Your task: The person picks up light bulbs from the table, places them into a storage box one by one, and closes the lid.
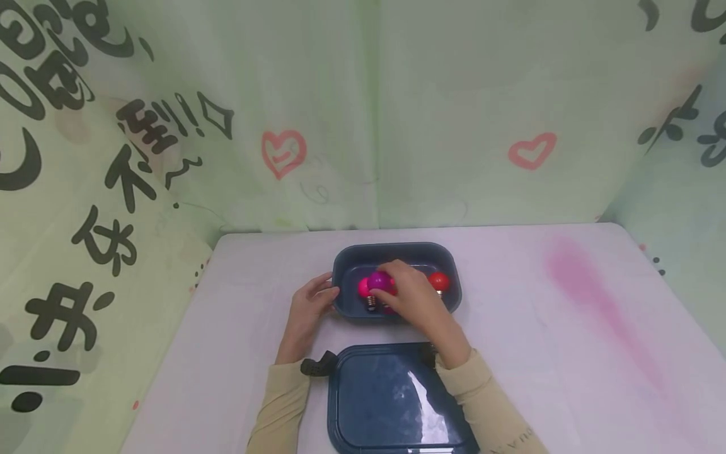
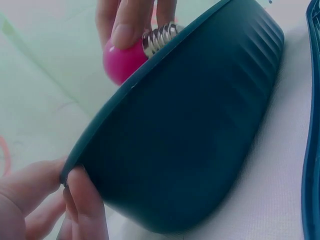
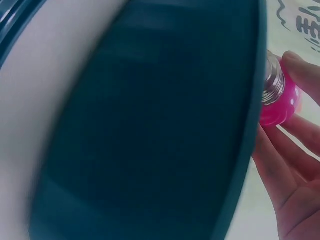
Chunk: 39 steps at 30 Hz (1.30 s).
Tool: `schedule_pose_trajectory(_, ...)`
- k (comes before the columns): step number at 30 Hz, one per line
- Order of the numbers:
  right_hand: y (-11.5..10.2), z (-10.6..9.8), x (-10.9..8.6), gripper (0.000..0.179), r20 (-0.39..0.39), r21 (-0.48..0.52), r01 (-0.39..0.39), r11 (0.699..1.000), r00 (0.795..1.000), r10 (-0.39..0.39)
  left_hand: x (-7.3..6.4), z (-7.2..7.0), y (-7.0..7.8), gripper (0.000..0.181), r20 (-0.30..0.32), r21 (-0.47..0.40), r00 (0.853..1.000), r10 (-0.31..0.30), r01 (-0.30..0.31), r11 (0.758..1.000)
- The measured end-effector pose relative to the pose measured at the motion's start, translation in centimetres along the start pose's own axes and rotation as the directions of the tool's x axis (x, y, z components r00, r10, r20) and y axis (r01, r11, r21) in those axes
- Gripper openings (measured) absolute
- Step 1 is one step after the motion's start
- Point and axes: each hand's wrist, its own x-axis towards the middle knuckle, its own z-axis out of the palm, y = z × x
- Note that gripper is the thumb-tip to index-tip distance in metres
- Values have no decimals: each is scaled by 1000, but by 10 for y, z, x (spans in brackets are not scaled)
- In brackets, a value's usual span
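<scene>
A dark blue plastic container (image 1: 397,248) stands on the table with several coloured light bulbs inside. My right hand (image 1: 414,293) is over it, pinching a purple light bulb (image 1: 380,281) between thumb and fingers. In the right wrist view this bulb (image 3: 282,102) looks magenta, its silver screw base close to the rim. A pink bulb (image 1: 363,288) lies beside it in the container, and a red bulb (image 1: 439,281) sits toward the right end. My left hand (image 1: 309,312) grips the container's left rim, thumb and fingers on either side of the wall (image 2: 165,145).
A dark blue lid (image 1: 391,397) lies on the white table (image 1: 567,378) in front of the container, partly under my right forearm. Black straps are on both wrists. Pale green cloth walls (image 1: 431,126) with drawings stand behind and at the sides.
</scene>
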Motion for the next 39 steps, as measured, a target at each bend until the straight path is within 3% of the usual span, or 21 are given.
schedule_pose_trajectory(23,6,23,11,48,28,-27,-25,999,999,25,2,1,-1,46,-20,19,1000,2,-1,1000)
schedule_pose_trajectory(39,12,32,16,45,30,-99,17,995,999,-14,1,0,0,47,-18,49,1000,-3,4,999)
